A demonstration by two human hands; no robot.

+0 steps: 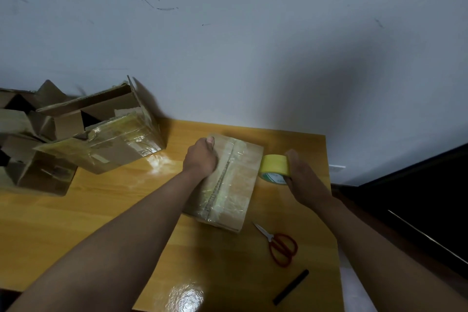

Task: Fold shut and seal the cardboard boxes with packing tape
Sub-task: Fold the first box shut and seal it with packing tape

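Seen from above, a person's two bare forearms reach over a glossy yellow-brown wooden table point(101, 210) set against a pale, scuffed wall point(228, 45); in the middle of the table lies a small closed cardboard box point(240, 185), its top flaps folded shut and its centre seam covered by a wrinkled strip of clear tape running along its length; the left hand point(201, 157) rests on the far left part of the box top, its grip curled into a loose fist with the thumb up, pressing down on the cardboard; the right hand point(302, 175) is just beside the box's right edge, its grip wrapped around a yellow roll of packing tape point(274, 167), which touches the box's upper right side; nearer the viewer, to the right of the box, red-handled scissors point(278, 246) lie flat on the table, and a short black stick point(291, 287) lies close to the front edge; at the far left, a heap of other cardboard boxes point(101, 134) sits partly on the table, some with open flaps, some wrapped in glossy tape; a dark surface point(417, 197) fills the right side.
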